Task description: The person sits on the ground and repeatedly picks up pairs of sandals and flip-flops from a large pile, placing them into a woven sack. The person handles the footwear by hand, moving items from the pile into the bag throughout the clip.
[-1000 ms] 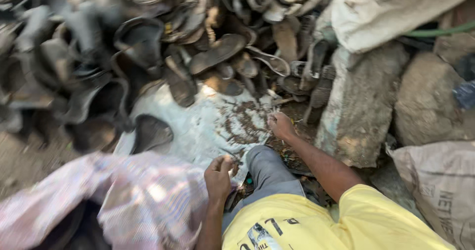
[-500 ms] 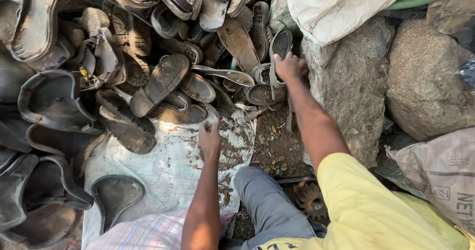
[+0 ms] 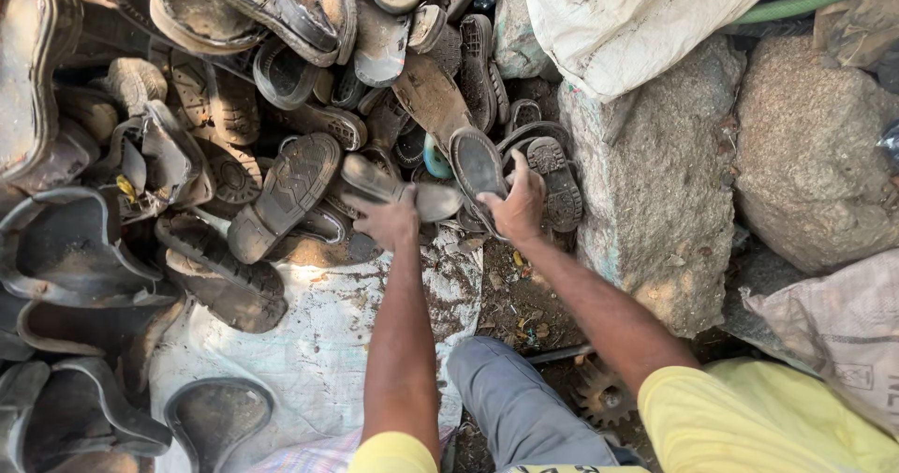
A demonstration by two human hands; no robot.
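Your left hand is closed on a worn grey rubber shoe sole, held just left of the big grey rock. Your right hand curls over a dark treaded sole still lying in the heap, nearer that rock's left face.

**Worn shoe soles at the pile edge**

The grey sole is flat, elongated and dust-coated. It lies roughly level, tilted slightly, at the front of the heap, above the white sheet. The dark sole is oval, with a raised rim around a dusty face. It stands nearly upright, just beside the treaded sole.
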